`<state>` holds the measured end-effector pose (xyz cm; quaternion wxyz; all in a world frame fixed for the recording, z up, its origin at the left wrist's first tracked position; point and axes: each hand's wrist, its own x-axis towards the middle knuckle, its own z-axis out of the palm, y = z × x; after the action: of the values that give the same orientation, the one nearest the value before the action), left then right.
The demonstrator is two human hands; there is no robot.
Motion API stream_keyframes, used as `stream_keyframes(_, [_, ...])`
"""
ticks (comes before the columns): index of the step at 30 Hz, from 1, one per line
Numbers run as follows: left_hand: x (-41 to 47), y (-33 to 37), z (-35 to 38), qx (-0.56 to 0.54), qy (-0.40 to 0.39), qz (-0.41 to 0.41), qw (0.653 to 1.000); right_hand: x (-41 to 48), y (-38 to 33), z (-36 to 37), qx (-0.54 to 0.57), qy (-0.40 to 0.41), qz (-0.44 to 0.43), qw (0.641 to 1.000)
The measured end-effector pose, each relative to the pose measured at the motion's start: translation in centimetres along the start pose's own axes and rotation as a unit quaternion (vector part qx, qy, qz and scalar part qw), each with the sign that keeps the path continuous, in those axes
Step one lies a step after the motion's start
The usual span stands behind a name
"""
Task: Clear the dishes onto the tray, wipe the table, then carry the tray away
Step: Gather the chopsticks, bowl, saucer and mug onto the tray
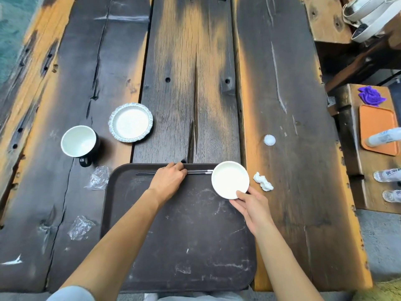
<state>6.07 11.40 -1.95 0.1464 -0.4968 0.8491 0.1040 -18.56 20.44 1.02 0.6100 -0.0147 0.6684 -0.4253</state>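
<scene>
- The step in hand was the first one, the clearing of dishes; the dark tray [180, 235] lay at six o'clock on the plank table [282, 105], and its floor was almost bare.
- The left hand [169, 181] rested at the twelve o'clock rim of the tray, fingers curled together over a pair of black chopsticks [198, 172]; whether they pinched the sticks or only pressed them down, I cannot tell.
- The right hand [249, 205] held a small white dish [230, 179] at the tray's two o'clock corner, thumb on top of the near rim and fingers below, clamped on it; the dish overhung the tray edge.
- Not yet cleared: a frilled plate [130, 122] at eleven o'clock, a mug [79, 143] at ten o'clock with its handle toward the person, a crumpled napkin [263, 181] just beside the dish, and plastic wrappers [98, 178] at nine o'clock.
- A purple cloth [371, 95] lay on a side bench at two o'clock, well apart; it seemed meant for the wiping.
- In my judgement the next move called for setting the dish flat inside the tray and letting go; then a reach to the plate and mug, placed near the middle so the load stays balanced.
</scene>
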Motion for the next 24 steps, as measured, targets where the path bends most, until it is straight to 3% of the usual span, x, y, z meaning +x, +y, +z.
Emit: stream_keyframes(24, [0.4,-0.1,0.6,-0.034,0.046,-0.01,0.998,0.6,0.0,-0.8,-0.022,-0.015,0.01,1.0])
